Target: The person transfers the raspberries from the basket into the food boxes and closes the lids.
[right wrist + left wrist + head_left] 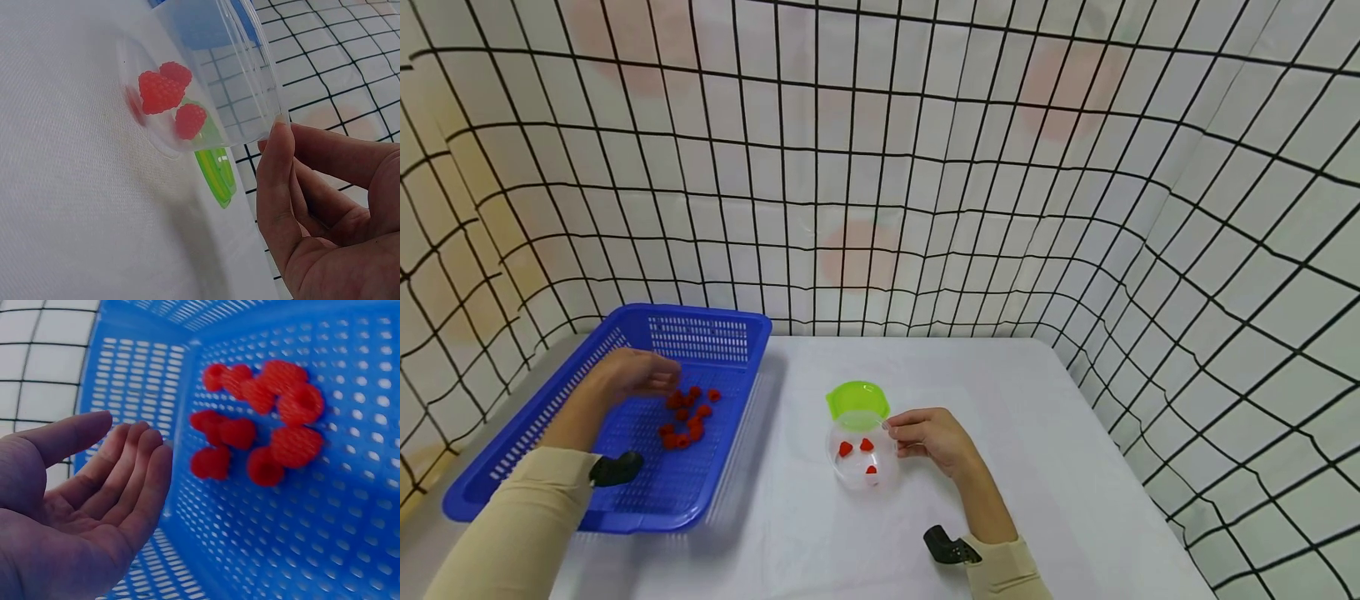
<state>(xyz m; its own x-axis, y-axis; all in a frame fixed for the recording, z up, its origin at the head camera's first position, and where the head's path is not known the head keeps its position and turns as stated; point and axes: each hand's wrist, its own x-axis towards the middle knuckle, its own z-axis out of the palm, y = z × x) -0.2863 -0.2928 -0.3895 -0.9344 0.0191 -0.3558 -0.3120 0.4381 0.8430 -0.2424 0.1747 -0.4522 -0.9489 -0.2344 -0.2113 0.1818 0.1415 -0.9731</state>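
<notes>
My left hand [634, 372] hovers over the blue basket [688, 521], palm up with relaxed fingers and nothing in them, as the left wrist view confirms. Several red raspberries [294, 447] lie in a loose cluster on the basket floor, apart from that hand [100, 500]. With thumb and fingertips, my right hand [938, 437] pinches the rim of a clear plastic container [240, 94] standing on the white table. Inside it are three raspberries [159, 94]. Just behind the container lies a bright green lid [857, 398], partly seen through the clear wall.
Black netting [865, 200] in front of white sheeting encloses the back and sides of the table [1000, 392]. The basket takes up the left side, its perforated walls rising around the raspberries. A black wrist device [951, 546] is on each sleeve.
</notes>
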